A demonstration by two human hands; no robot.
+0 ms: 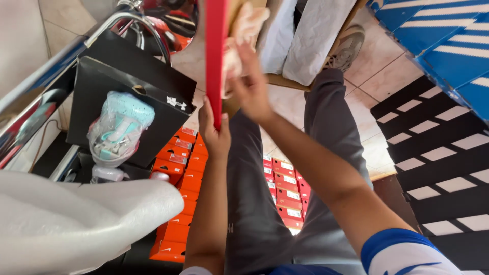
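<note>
The red box lid (215, 56) stands on edge, its long axis running straight up from the left hand (214, 135), which is clamped on its lower end. The right hand (250, 86), just beside it and higher, is closed on crumpled wrapping paper (243, 30).
</note>
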